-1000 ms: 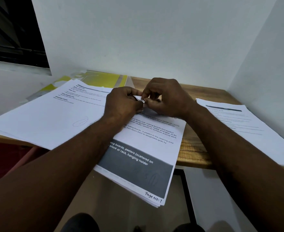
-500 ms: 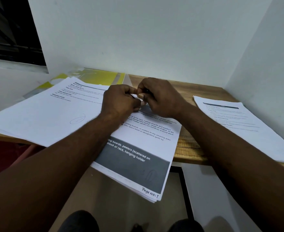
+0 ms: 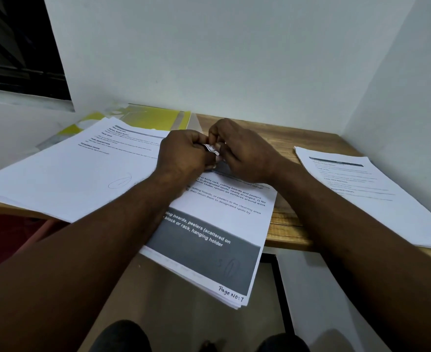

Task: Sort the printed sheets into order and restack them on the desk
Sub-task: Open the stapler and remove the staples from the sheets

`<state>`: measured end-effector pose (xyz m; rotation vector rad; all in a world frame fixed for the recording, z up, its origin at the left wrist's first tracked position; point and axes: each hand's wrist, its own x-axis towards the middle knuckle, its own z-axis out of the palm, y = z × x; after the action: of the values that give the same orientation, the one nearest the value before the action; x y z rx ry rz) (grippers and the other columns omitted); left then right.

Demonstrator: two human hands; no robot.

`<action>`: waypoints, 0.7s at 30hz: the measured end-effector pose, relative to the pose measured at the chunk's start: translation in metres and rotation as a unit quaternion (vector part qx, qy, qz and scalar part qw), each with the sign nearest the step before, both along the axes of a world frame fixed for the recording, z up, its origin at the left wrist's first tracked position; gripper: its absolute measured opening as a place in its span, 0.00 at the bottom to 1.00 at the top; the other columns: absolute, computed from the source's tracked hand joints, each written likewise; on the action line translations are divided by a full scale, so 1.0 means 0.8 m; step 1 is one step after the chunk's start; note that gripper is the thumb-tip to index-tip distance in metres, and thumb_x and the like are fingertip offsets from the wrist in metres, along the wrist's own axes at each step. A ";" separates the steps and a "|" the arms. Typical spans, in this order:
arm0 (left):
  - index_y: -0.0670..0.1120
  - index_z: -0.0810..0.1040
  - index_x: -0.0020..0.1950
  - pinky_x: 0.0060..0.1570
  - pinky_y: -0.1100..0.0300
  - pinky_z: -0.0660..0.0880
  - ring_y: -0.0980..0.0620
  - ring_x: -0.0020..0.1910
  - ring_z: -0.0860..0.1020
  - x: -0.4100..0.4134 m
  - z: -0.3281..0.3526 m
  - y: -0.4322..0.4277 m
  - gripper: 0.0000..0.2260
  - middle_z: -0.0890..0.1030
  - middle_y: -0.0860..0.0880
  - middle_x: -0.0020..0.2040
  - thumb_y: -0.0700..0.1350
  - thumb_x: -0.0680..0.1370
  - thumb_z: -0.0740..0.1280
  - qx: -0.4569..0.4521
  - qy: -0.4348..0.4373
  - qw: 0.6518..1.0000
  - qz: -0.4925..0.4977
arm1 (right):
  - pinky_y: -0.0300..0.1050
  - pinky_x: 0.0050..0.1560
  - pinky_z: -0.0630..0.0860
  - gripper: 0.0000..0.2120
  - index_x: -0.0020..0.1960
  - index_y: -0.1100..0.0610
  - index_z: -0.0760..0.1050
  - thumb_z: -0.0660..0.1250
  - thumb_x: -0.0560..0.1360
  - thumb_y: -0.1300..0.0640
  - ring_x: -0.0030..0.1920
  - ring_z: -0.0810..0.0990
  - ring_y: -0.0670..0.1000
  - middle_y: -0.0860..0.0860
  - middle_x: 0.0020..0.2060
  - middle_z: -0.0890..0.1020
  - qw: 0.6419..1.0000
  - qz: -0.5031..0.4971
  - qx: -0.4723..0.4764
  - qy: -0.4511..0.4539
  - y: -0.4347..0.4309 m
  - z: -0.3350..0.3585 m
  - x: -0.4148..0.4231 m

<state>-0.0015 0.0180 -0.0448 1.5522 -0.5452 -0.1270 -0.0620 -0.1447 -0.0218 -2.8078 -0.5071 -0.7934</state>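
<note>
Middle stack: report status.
Left hand and right hand both pinch a curled corner of the middle stack. It overhangs the desk, page 7 on top. Nothing in the way.

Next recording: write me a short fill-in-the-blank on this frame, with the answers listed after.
The handwriting on the middle stack reads Page No: ___.
A ___ folder lies behind the left stack.
The left hand and right hand both pinch paper at the ___ stack's far end.
Answers: 7; yellow; middle.
</note>
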 end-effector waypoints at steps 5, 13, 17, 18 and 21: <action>0.46 0.87 0.40 0.41 0.55 0.82 0.49 0.34 0.84 -0.002 0.001 -0.001 0.10 0.85 0.46 0.33 0.33 0.65 0.75 0.010 -0.006 1.000 0.003 | 0.48 0.39 0.66 0.09 0.57 0.60 0.73 0.63 0.77 0.62 0.39 0.71 0.49 0.47 0.48 0.75 1.000 -0.009 0.008 -0.012 0.002 0.001 0.000; 0.49 0.85 0.34 0.40 0.53 0.84 0.52 0.31 0.81 -0.010 0.008 0.002 0.08 0.82 0.50 0.29 0.39 0.59 0.72 0.006 -0.016 1.000 -0.002 | 0.49 0.37 0.68 0.10 0.54 0.59 0.72 0.61 0.73 0.61 0.37 0.72 0.52 0.52 0.47 0.79 1.000 -0.015 0.015 -0.023 0.009 0.003 -0.003; 0.49 0.85 0.34 0.35 0.59 0.80 0.56 0.29 0.79 -0.016 0.011 0.003 0.08 0.81 0.53 0.27 0.40 0.59 0.70 0.003 -0.022 1.000 -0.002 | 0.48 0.35 0.65 0.09 0.53 0.59 0.73 0.62 0.73 0.60 0.36 0.70 0.53 0.53 0.47 0.79 0.999 -0.020 0.004 -0.031 0.011 0.002 -0.003; 0.49 0.85 0.34 0.34 0.60 0.80 0.56 0.29 0.79 -0.016 0.011 0.004 0.08 0.81 0.53 0.27 0.39 0.59 0.71 0.005 -0.023 1.000 -0.003 | 0.48 0.35 0.65 0.09 0.53 0.59 0.73 0.62 0.73 0.60 0.36 0.70 0.53 0.53 0.47 0.79 0.999 -0.023 0.003 -0.033 0.011 0.002 -0.003; 0.49 0.84 0.36 0.33 0.61 0.79 0.58 0.28 0.78 -0.012 0.009 0.002 0.11 0.80 0.54 0.26 0.32 0.65 0.75 0.012 -0.024 1.000 -0.006 | 0.48 0.37 0.66 0.10 0.54 0.60 0.73 0.62 0.74 0.60 0.37 0.70 0.52 0.54 0.49 0.80 0.999 -0.021 0.004 -0.034 0.009 0.000 -0.005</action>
<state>-0.0113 0.0199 -0.0376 1.5780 -0.5925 -0.1055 -0.0663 -0.1373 -0.0216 -2.8005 -0.4547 -0.9012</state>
